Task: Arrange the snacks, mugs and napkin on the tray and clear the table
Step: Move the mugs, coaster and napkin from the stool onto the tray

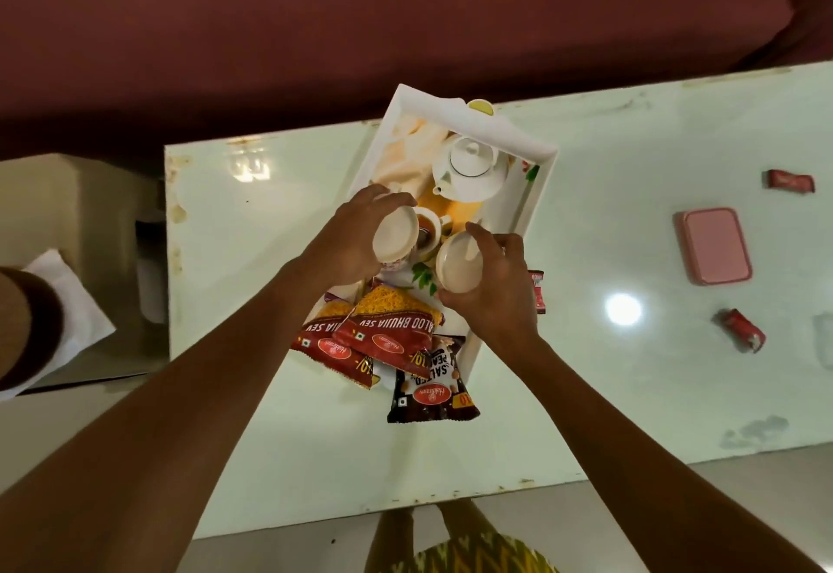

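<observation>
The left hand [356, 234] has its grip closed around a pale mug [393, 233], fingers wrapped over the far rim, and the right hand [493, 284] grasps a second pale mug [459, 262] the same way; both mugs are held over the middle of a white tray [541, 175] that sits at an angle on the glossy pale-green tabletop [631, 392]. Whether the mugs touch the tray floor cannot be told. Between the two mugs, a printed picture of a cup of tea shows on the tray floor. A white teapot [471, 169] with its lid on stands in the far part of the tray, and a folded white napkin [455, 114] lies across the tray's far corner. At the near end of the tray, two red snack packets [383, 333] overlap, each reading "ALOO BHUJIA SEV" with a "Haldiram's" oval logo and a "10/-" price flash. Just nearer lies a dark packet [430, 387] of the same brand, reading "SALTED PEANUTS" in part, hanging over the tray's near edge onto the tabletop. A small red sachet [537, 290] lies just right of the tray, beside the right hand. Well to the right sit a pink lidded box [712, 245] and two small red wrappers [791, 181], one far and one nearer; their writing is too small to read.
</observation>
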